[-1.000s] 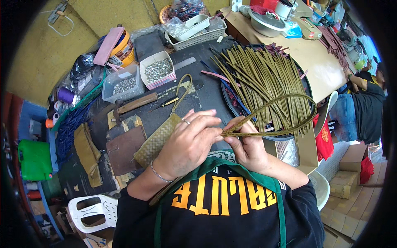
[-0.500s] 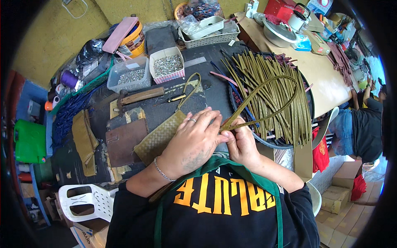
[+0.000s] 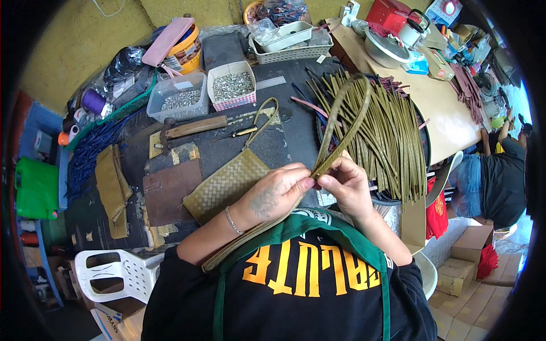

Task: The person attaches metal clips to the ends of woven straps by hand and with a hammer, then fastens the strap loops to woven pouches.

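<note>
Both hands meet in front of my chest on an olive strap (image 3: 364, 102), which rises from my fingers in a tall narrow loop. My left hand (image 3: 278, 190) pinches the strap's lower end between thumb and fingers. Close beside it, my right hand (image 3: 348, 183) grips the same spot, thumb against the fingers. Under my left wrist a long olive strip (image 3: 242, 244) runs down toward my left forearm; whether it joins the loop is hidden. Just left of my left hand lies a flat woven olive pouch (image 3: 224, 184) with a thin wrist loop.
Behind the pouch lie a hammer (image 3: 196, 127) and an awl (image 3: 234, 134). Two boxes of metal rivets, one clear (image 3: 177, 102) and one checked (image 3: 232, 85), stand farther back. A round tray holds many olive strips (image 3: 392, 142) on the right. Brown leather (image 3: 170, 190) lies left.
The strap loop has swung up and left, now standing narrower and more upright. My right hand has shifted slightly right, and more of the strip under my left wrist shows.
</note>
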### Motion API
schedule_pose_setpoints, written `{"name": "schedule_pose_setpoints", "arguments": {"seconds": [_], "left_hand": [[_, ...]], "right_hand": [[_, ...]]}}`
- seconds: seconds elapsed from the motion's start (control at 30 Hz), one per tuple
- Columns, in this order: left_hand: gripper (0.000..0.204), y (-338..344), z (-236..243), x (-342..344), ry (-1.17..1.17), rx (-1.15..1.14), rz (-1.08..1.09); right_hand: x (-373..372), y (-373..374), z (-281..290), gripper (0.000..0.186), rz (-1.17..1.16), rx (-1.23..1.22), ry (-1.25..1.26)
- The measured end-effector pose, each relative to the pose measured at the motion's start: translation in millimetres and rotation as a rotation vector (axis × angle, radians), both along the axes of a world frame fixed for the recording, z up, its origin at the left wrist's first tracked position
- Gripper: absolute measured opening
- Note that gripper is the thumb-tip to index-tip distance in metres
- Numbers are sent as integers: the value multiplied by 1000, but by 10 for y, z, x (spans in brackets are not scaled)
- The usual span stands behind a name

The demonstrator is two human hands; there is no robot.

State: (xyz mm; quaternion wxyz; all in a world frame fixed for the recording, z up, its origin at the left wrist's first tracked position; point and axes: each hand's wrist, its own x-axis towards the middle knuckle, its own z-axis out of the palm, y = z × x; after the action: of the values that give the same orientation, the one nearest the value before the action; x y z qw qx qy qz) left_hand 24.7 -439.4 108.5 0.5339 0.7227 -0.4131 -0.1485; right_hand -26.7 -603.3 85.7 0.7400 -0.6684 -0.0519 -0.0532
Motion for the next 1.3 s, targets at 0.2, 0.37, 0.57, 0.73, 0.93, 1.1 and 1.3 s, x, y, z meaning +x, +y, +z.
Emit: {"name": "schedule_pose_setpoints", "arguments": {"seconds": [0.2,0.37,0.57,0.73,0.93,1.1,1.3], "left_hand": [[24,5,26,-14,187,51,-79],[25,-48,37,-40,142,100,-44],[23,-48,-81,-57,205,95,54],[21,-1,-375,-115,828,-238,-114],[23,159,-317,-192,679,-254,-22],[23,366,-273,-306,683,-357,2],[24,493,-439,-332,884,-509,160]], "right_hand": [[42,5,39,35,218,564,128],[24,68,-50,26,68,548,57],[24,154,-68,21,-63,480,13],[-62,154,-38,32,126,499,117],[-13,282,54,25,56,257,-74],[278,390,167,25,326,376,229],[584,560,-67,19,558,594,342]]}}
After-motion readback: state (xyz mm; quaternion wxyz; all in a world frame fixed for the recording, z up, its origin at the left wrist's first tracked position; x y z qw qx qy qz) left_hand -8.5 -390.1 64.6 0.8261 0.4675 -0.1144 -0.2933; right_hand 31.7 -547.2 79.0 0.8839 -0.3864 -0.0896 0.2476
